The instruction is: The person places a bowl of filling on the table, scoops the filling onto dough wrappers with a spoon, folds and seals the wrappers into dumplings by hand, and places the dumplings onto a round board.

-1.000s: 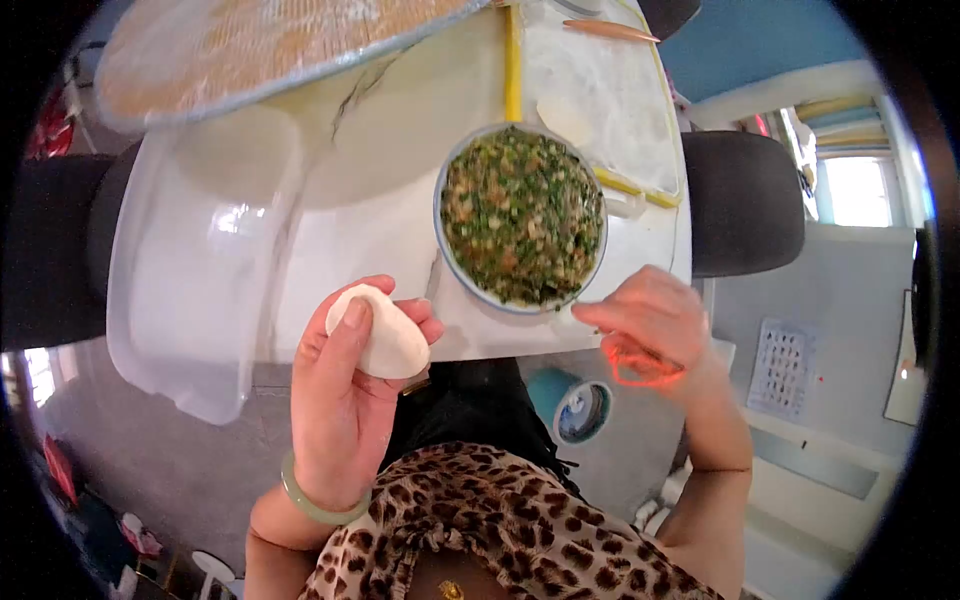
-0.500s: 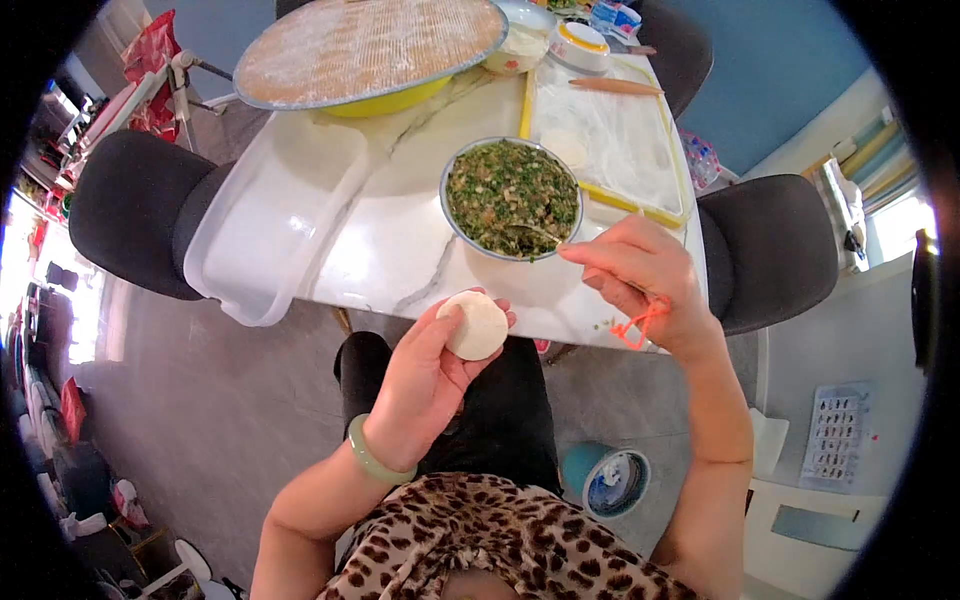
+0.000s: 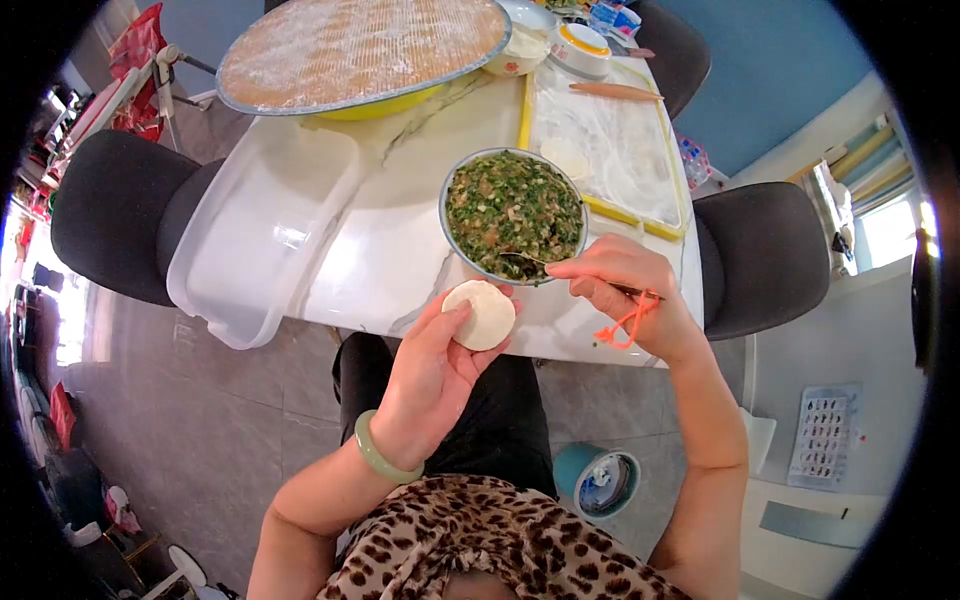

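Note:
In my left hand (image 3: 432, 350) lies a round, pale dumpling wrapper (image 3: 479, 315), held between thumb and fingers just off the table's front edge. My right hand (image 3: 632, 290) grips a spoon (image 3: 524, 258) by its handle, which has an orange cord at its end. The spoon's head is dipped into the chopped green filling (image 3: 515, 210), so its bowl is partly hidden. That filling heaps up in a round bowl (image 3: 443, 222) near the table's front edge, directly beyond the wrapper.
A yellow-rimmed floured board (image 3: 625, 150) carries a rolling pin (image 3: 615, 91) and another wrapper (image 3: 566, 158). Left are a translucent plastic tub (image 3: 235, 225) and a large floured round tray (image 3: 360, 50) over a yellow basin. Chairs flank the table; a bin (image 3: 598, 482) stands on the floor.
My right hand and the spoon have shifted slightly down and left within the filling. The view has moved a little; my left hand still holds the wrapper.

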`<state>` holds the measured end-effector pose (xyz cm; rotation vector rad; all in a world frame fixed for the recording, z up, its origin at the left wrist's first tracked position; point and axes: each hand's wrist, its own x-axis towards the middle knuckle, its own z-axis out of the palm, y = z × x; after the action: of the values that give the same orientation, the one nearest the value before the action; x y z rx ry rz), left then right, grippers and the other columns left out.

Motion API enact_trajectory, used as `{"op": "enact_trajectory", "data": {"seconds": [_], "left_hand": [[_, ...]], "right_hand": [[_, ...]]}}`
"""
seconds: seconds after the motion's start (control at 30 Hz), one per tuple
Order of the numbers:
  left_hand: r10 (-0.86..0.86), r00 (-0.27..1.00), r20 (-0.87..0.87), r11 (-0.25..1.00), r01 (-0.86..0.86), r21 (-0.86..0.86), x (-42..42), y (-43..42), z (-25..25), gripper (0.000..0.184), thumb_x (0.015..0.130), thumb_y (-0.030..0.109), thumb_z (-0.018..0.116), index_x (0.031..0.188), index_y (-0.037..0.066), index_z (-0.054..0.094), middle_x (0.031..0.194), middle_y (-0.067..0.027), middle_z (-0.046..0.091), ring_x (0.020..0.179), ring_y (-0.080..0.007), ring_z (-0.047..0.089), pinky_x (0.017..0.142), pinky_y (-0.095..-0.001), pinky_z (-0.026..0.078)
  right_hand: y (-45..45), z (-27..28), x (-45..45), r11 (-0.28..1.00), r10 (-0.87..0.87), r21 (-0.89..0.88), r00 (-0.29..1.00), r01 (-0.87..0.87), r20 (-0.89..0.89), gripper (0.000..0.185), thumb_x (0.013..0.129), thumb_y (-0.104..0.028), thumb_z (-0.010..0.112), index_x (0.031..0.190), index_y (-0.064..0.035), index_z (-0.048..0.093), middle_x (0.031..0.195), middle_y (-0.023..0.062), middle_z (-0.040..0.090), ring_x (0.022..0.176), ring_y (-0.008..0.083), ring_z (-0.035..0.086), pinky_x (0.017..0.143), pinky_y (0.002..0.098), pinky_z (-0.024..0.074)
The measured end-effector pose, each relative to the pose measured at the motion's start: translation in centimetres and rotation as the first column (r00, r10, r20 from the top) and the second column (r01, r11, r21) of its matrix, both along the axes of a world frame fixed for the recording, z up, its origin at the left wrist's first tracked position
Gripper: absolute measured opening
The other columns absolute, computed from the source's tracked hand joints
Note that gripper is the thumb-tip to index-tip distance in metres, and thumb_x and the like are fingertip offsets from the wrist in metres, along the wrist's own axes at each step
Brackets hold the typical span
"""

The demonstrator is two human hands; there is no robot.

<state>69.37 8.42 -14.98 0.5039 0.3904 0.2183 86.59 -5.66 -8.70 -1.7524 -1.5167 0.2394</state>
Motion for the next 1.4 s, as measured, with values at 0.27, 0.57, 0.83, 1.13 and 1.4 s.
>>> {"op": "enact_trajectory", "data": {"seconds": [0.27,0.57,0.83,1.13,1.4], "left_hand": [[0.008,1.000,-0.008,1.000,-0.008,0.007,0.1,0.2,0.0,0.038,0.099,0.016,0.037,0.131,-0.003,0.040,0.127,-0.0185,0.053,0.114,-0.0246,0.056,0.090,-0.0337,0.051],[0.009,1.000,-0.008,1.000,-0.009,-0.001,0.0,0.1,-0.1,0.038,0.099,0.017,0.037,0.131,-0.004,0.039,0.128,-0.0195,0.051,0.117,-0.0269,0.054,0.094,-0.0360,0.050],[0.003,0.999,0.042,1.000,-0.002,-0.028,0.0,0.1,0.0,0.041,0.102,0.024,0.033,0.132,-0.003,0.038,0.131,-0.0177,0.049,0.120,-0.0274,0.051,0.101,-0.0393,0.043],[0.066,0.994,0.082,0.980,-0.049,-0.194,-0.2,-1.0,0.3,0.049,0.103,0.038,0.024,0.132,0.003,0.042,0.133,-0.0106,0.049,0.119,-0.0240,0.050,0.102,-0.0410,0.040],[0.009,0.993,0.117,0.989,0.009,-0.146,-1.2,-1.9,-0.4,0.051,0.102,0.040,0.024,0.125,0.000,0.047,0.124,-0.0161,0.055,0.115,-0.0251,0.053,0.101,-0.0399,0.041]], "right_hand": [[0.1,-0.6,0.5,0.991,-0.081,-0.130,0.883,0.023,-0.462,0.019,0.089,-0.016,0.062,0.103,-0.0041,0.069,0.081,0.0035,0.062,0.076,0.0118,0.056,0.068,0.0253,0.0441],[-0.1,-1.0,0.6,0.991,-0.136,-0.076,0.791,0.113,-0.596,0.031,0.095,-0.026,0.056,0.100,0.0010,0.069,0.081,0.0039,0.063,0.077,0.0107,0.057,0.071,0.0250,0.0465],[-0.2,-0.9,0.4,0.982,-0.164,-0.057,0.650,0.183,-0.742,0.036,0.095,-0.030,0.053,0.102,0.0023,0.068,0.079,0.0056,0.063,0.075,0.0118,0.057,0.071,0.0261,0.0459],[-1.7,-5.8,-7.0,0.907,-0.157,0.037,0.418,0.420,-0.895,0.037,0.097,-0.030,0.051,0.111,0.0032,0.061,0.083,0.0053,0.061,0.077,0.0118,0.055,0.070,0.0250,0.0431],[-4.0,-9.8,-9.0,0.873,-0.142,0.200,0.624,0.445,-0.768,0.031,0.097,-0.023,0.051,0.112,0.0026,0.062,0.087,0.0083,0.062,0.079,0.0141,0.056,0.071,0.0263,0.0451]]}}
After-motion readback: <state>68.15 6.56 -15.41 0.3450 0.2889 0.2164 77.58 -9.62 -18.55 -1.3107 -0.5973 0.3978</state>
